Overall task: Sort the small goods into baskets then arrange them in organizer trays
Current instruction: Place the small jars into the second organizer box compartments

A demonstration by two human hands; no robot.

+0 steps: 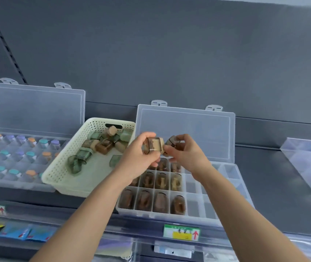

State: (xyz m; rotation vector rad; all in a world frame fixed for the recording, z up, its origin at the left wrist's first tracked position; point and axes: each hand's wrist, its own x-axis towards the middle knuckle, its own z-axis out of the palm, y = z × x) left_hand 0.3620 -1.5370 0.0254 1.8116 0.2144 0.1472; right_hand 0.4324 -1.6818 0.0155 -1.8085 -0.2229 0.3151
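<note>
Head view: the left hand [139, 156] curls its fingers and thumb round a small clear jar [153, 146], gripping it on its side. The right hand [184, 152] pinches a second jar [172, 141] between thumb and fingertips. The first jar holds brownish contents and has a tan end; the second is rounder, also brown, with a dark line round it. The two jars are held close together, almost touching, between the hands.

Both are in the air above the far rows of the clear organizer tray [226, 178], whose lid [186, 133] stands open behind them. The tray's left compartments hold stored brown jars [162, 181], one per cell; those on the right show none.

Just left, touching the tray, a cream perforated basket [86, 178] sits tilted, with green and brown loose jars [76, 163] in it. Farther left, another open organizer [18, 184] holds small bottles [30, 154] with orange, purple and teal caps. A green and yellow price label [181, 232] hangs on the shelf edge below.
</note>
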